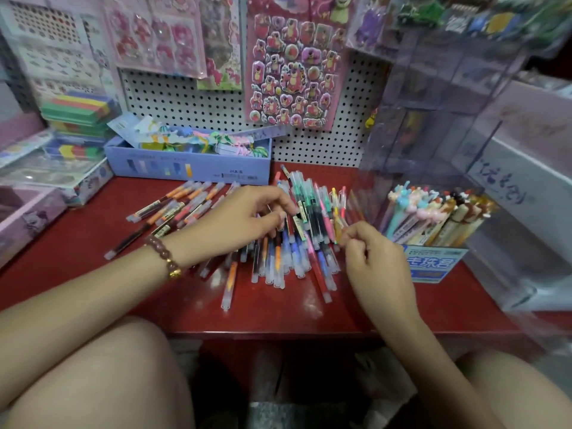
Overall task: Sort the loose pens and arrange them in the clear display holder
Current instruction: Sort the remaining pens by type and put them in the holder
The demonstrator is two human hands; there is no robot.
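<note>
Red shelf [77,243] — multicoloured pens [291,243], pink bear stickers [291,66], periwinkle box [188,168]

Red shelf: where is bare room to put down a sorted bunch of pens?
Bare red shelf runs along the front edge, below the loose pen pile. Another patch lies front left, between the orange pens and the pink boxes. Crowded: the middle, the back by the blue box, the right by the animal-topped pens.

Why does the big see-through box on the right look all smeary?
Head view: the clear display holder is smeared with blur, like the whole right edge; the loose pens in the middle look sharper; pale glare shines on the red table; the wide lens bends the edges.
</note>
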